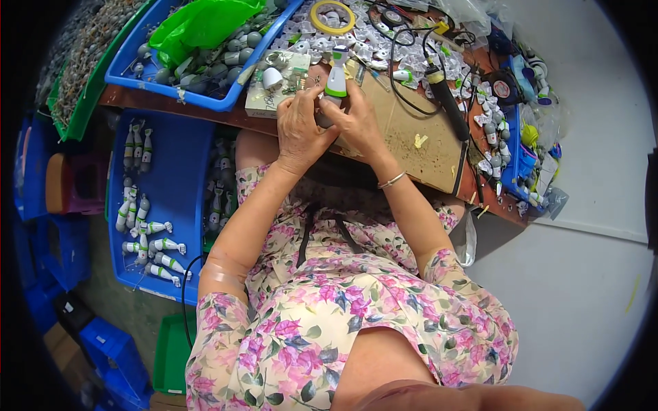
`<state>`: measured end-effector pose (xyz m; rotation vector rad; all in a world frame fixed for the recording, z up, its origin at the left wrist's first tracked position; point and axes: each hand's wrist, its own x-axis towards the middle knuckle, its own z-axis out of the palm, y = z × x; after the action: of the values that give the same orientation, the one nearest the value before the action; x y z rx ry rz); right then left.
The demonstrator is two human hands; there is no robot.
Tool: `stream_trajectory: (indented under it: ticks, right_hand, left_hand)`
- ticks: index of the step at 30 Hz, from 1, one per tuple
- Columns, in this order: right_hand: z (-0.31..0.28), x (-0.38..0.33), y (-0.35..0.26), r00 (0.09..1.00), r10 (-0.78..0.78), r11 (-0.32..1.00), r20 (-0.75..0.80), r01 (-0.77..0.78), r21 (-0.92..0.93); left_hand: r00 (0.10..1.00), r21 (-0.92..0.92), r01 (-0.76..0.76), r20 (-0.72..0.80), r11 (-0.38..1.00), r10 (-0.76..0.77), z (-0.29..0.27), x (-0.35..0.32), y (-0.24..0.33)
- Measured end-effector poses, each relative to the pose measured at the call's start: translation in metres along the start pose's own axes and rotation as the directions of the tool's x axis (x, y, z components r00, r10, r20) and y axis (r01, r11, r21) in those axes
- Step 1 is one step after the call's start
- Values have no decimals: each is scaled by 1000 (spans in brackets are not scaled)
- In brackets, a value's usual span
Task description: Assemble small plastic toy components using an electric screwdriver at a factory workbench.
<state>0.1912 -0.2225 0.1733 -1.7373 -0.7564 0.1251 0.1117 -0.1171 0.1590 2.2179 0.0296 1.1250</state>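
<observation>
Both hands meet at the table's near edge around a small white handheld device (336, 74) with a bright green band and a grey rounded end. My left hand (301, 127) grips it from the left, fingers bent and thumb pressed against the grey end. From the right, my right hand (356, 118) holds the same device between thumb and fingers. The grey end is partly hidden by my fingers. Just left of it, a white plastic shell (272, 79) rests on a pale block (264, 103) with writing on its side.
A sheet of cardboard (425, 154) lies right of my hands, with a black corded tool (449, 106) across it. Clear plastic parts and a yellow tape ring (314, 19) lie behind. A blue bin (219, 104) holds grey parts; a blue tray (161, 212) holds similar devices.
</observation>
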Motion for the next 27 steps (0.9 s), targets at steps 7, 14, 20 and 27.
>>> stream_trajectory:
  ticks: [7, 14, 20, 27]
  right_hand:
    - [2, -3, -11, 999, 43, 983, -4, -43, -178]
    - [-15, 22, -12, 990, 130, 956, 57, -140, 259]
    - [-2, 59, 21, 947, 179, 984, 268, -168, -62]
    - [-27, 74, 52, 845, 89, 949, 528, -233, 213]
  left_hand:
    - [999, 4, 17, 29, 1000, -17, 4, -4, -6]
    - [934, -425, 358, 157, 831, -322, -10, -6, -4]
    - [908, -690, 400, 206, 604, -366, -12, -7, -7]
    - [930, -719, 360, 222, 595, -293, -6, -7, 17]
